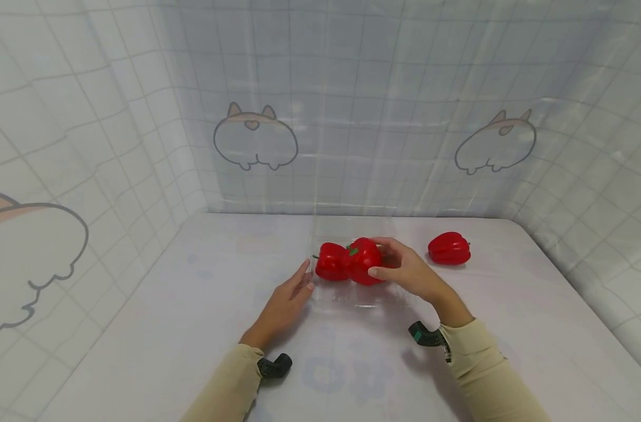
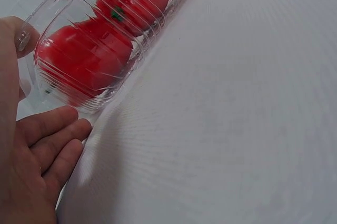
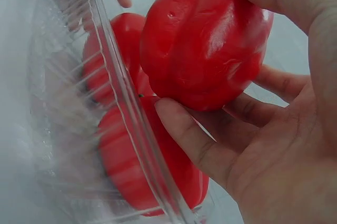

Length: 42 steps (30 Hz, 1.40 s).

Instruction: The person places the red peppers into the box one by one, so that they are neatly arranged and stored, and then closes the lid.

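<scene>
My right hand (image 1: 412, 272) (image 3: 284, 145) grips a red bell pepper (image 1: 364, 261) (image 3: 205, 39) between thumb and fingers, above a clear plastic container (image 1: 360, 303) (image 2: 92, 107) (image 3: 131, 105). Two more red peppers lie inside: one at the left end (image 1: 331, 262) (image 2: 84, 58), the other beside it (image 2: 134, 2) (image 3: 176, 174), mostly hidden in the head view by the held one. At the container's left end, my left hand (image 1: 285, 305) (image 2: 39, 166) rests with fairly straight fingers against the outside, its upper digit touching the rim.
Another red pepper (image 1: 449, 248) lies on the white-covered table (image 1: 194, 328), right of the container and beyond my right hand. Pale grid-patterned curtains (image 1: 352, 117) with cartoon animal drawings stand behind the table and at both sides.
</scene>
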### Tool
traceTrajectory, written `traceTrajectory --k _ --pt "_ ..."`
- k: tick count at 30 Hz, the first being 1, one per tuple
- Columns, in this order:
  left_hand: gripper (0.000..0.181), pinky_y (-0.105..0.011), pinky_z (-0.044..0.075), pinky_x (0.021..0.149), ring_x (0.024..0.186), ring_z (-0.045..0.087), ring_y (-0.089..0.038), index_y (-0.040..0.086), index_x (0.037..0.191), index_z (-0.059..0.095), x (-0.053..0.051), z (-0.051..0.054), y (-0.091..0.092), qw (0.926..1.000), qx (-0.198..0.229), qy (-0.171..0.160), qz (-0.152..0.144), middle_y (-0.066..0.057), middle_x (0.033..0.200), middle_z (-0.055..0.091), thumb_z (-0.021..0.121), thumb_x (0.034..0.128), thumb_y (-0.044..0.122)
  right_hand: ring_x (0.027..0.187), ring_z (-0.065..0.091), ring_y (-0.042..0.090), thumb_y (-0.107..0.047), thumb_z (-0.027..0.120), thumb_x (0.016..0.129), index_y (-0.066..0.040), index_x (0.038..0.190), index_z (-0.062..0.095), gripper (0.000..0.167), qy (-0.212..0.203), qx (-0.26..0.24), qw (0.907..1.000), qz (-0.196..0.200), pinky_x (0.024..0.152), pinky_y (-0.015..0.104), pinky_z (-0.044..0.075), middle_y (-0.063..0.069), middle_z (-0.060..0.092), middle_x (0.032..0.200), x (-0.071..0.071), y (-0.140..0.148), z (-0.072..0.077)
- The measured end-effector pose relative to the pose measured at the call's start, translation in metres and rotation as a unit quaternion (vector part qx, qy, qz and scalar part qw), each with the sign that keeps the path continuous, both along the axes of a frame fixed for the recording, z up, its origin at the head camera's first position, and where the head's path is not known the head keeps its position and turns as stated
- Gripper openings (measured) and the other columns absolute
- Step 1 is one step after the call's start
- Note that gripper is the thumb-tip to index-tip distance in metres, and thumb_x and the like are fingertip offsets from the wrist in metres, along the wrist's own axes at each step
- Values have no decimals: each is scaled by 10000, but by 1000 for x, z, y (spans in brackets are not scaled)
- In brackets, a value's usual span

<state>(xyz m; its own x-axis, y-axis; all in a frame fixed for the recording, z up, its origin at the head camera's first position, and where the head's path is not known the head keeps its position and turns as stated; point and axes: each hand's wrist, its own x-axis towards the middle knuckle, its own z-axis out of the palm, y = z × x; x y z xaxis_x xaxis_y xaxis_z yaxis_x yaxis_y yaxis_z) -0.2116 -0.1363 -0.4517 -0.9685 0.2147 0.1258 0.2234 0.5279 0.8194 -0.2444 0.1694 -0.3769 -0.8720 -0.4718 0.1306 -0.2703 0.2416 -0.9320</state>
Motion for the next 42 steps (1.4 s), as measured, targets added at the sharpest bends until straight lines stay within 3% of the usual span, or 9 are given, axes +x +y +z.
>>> traceTrajectory --k 7,17,27,42 --pt "617 -487 362 1121 1379 463 -186 308 1606 238 0 0 0 10000 34 3 -12 -3 1511 477 510 1053 337 1198 547 339 -242 777 881 -207 1460 478 652 163 86 9997 187 878 405 575 92 570 1334 -1 -5 -3" --pt "611 -495 354 1126 1364 484 -206 290 1603 257 2 2 0 9999 109 94 -35 -25 1495 501 521 1052 311 1230 534 315 -286 814 841 -175 1475 457 737 67 490 9985 254 893 405 570 84 563 1355 3 -12 2" --pt "618 -509 369 1114 1378 468 -222 306 1603 256 4 4 2 10000 61 -27 43 -19 1499 499 526 1047 327 1253 520 307 -310 831 822 -165 1494 433 794 55 823 9962 268 908 412 564 81 533 1396 5 -19 1" --pt "604 -494 372 1116 1359 491 -213 290 1599 275 3 4 0 10000 66 37 24 -15 1485 514 522 1049 325 1250 507 295 -295 822 832 -167 1471 467 742 147 1012 9942 324 877 408 576 63 538 1380 9 -25 -2"
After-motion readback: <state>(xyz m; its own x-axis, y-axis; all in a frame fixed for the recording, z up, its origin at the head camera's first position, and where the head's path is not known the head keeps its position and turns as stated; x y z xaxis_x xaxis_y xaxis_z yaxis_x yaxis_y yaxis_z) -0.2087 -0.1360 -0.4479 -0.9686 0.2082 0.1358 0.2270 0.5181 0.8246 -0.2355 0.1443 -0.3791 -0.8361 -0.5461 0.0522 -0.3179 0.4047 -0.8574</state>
